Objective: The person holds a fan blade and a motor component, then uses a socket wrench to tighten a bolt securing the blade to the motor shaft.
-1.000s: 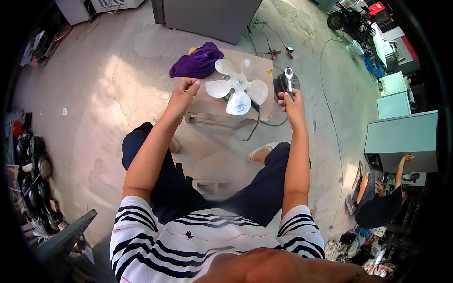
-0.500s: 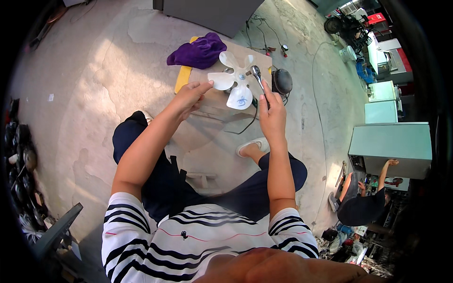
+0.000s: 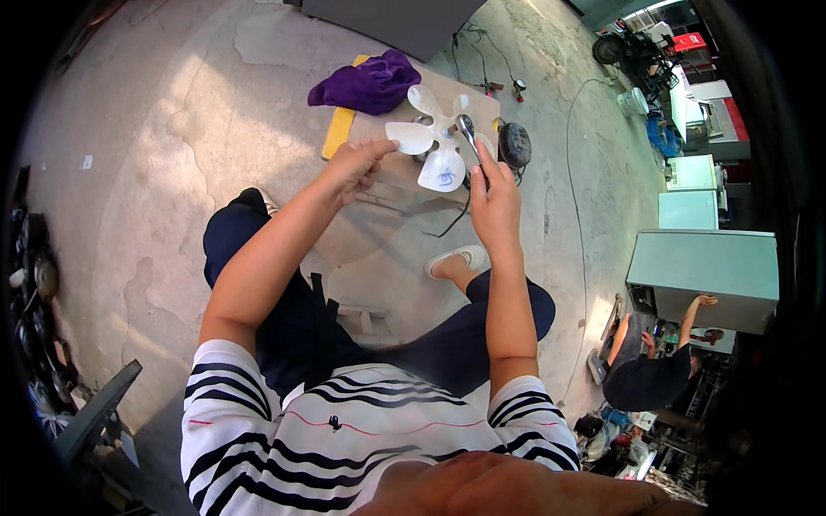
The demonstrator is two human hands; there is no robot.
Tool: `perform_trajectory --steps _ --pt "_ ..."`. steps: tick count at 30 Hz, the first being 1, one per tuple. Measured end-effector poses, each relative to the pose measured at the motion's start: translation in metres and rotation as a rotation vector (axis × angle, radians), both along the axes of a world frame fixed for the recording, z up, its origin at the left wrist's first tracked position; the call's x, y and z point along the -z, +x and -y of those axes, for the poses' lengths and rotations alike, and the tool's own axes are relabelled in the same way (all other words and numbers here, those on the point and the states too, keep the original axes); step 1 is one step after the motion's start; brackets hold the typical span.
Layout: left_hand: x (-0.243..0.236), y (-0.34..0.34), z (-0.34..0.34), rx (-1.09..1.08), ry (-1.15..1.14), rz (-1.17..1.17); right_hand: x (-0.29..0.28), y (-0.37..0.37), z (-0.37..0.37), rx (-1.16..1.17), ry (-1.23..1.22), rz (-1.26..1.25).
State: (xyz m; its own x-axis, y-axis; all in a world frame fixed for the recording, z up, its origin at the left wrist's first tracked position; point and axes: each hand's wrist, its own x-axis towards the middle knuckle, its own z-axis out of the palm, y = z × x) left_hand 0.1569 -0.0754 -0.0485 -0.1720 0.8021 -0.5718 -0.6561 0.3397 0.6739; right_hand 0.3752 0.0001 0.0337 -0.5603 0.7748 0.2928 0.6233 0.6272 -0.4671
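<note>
My left hand (image 3: 355, 168) pinches the tip of the left blade of a white fan (image 3: 443, 168), its other fingers curled. My right hand (image 3: 495, 202) grips a silver ratchet wrench (image 3: 467, 129), whose head is at the fan's hub. The fan sits over a low wooden stand (image 3: 469, 95), with whatever is beneath the hub mostly hidden. A purple cloth (image 3: 370, 84) lies behind it on a yellow edge, and a black rounded object (image 3: 514, 144) is at its right.
Cables with gauges (image 3: 519, 89) lie behind the stand near a grey cabinet (image 3: 387, 21). At right a co-worker (image 3: 645, 378) is beside a pale green appliance (image 3: 701, 262), with a motorbike (image 3: 632, 52) farther back. Dark bundled items (image 3: 34, 258) line the left.
My right hand has swung left and brought the wrench onto the fan's hub. My left hand has moved right and up to the left blade's tip.
</note>
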Motion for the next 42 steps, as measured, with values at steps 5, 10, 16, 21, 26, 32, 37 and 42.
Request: perform_trajectory --steps 5,10,16,21,26,32,37,42 --pt "0.000 -0.001 0.000 0.024 -0.003 -0.026 0.001 -0.007 0.006 0.015 0.090 0.056" --pt "0.001 -0.001 0.000 0.017 0.018 -0.052 0.007 -0.013 0.016 0.043 0.161 0.124" --pt "0.001 -0.001 0.000 0.020 0.056 -0.102 0.011 -0.013 0.015 0.045 0.134 0.071" --pt "-0.003 0.000 -0.001 0.009 0.065 -0.182 0.004 -0.011 0.002 0.017 0.070 0.063" --pt "-0.012 -0.006 -0.006 -0.037 0.032 -0.217 0.002 -0.002 -0.007 -0.050 0.050 0.026" --pt "-0.005 -0.020 -0.030 -0.170 0.194 -0.390 0.000 0.000 -0.007 -0.080 0.036 0.018" --pt "-0.025 0.001 -0.025 -0.327 0.209 -1.061 0.001 0.000 -0.008 -0.079 0.046 0.013" --pt "-0.037 0.034 0.007 -0.066 0.427 -1.494 0.001 0.000 -0.006 -0.069 0.053 0.027"
